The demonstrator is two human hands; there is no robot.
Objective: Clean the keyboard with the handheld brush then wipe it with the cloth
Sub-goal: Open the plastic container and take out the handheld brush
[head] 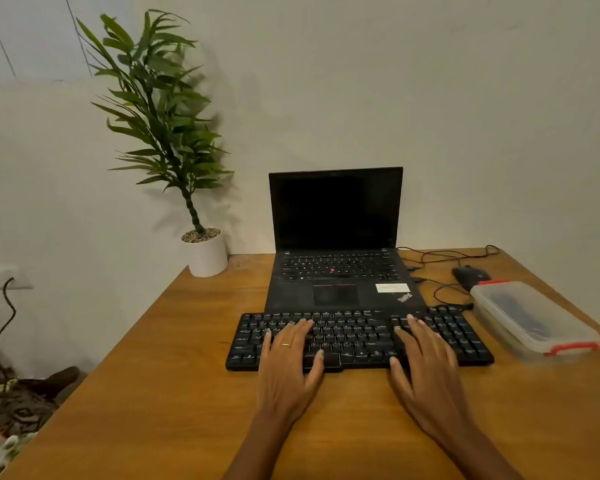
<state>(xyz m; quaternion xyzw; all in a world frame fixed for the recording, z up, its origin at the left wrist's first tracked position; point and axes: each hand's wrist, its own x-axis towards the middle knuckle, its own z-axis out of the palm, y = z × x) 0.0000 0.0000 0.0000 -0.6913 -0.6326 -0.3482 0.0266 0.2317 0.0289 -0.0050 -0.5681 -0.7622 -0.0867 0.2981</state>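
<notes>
A black external keyboard (357, 336) lies on the wooden desk in front of an open laptop. My left hand (288, 362) rests flat on the keyboard's left half, fingers spread and straight, a ring on one finger. Over the right half lies my right hand (426, 362), also flat with straight fingers touching the keys. Neither hand holds anything. No brush or cloth is visible in the open; a clear plastic box (534, 320) with red clips at the right holds something dark that I cannot identify.
The black laptop (340, 271) stands open behind the keyboard, screen dark. A black mouse (470, 275) and loose cables lie to its right. A potted plant (205, 252) stands at the desk's back left corner. The desk's left edge (118, 341) drops to the floor.
</notes>
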